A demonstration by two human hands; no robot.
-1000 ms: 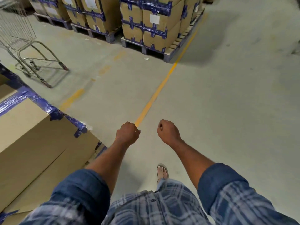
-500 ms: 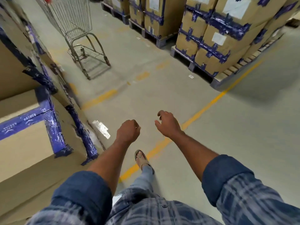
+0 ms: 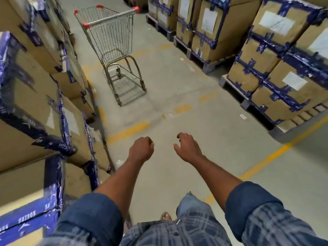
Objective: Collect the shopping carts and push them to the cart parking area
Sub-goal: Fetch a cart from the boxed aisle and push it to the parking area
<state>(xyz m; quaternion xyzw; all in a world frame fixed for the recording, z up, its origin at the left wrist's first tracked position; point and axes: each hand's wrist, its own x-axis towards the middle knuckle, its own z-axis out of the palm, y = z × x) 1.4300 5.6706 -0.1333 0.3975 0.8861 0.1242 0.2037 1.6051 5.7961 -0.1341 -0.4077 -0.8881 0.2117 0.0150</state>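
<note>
A wire shopping cart (image 3: 113, 41) with red corner caps stands empty in the aisle ahead, its handle bar turned toward me. My left hand (image 3: 141, 149) is held out in front of me, curled into a fist with nothing in it. My right hand (image 3: 187, 147) reaches forward beside it, fingers apart and bent, holding nothing. Both hands are well short of the cart, with bare floor between.
Stacked cardboard boxes (image 3: 35, 96) with blue tape wall the left side close to me. More taped boxes on pallets (image 3: 276, 71) line the right and far side. Yellow floor lines (image 3: 129, 131) cross the grey concrete aisle.
My view has swung left and moved forward, so the cart now lies nearly straight ahead and closer. My right hand has opened from a fist; the left stays closed.
</note>
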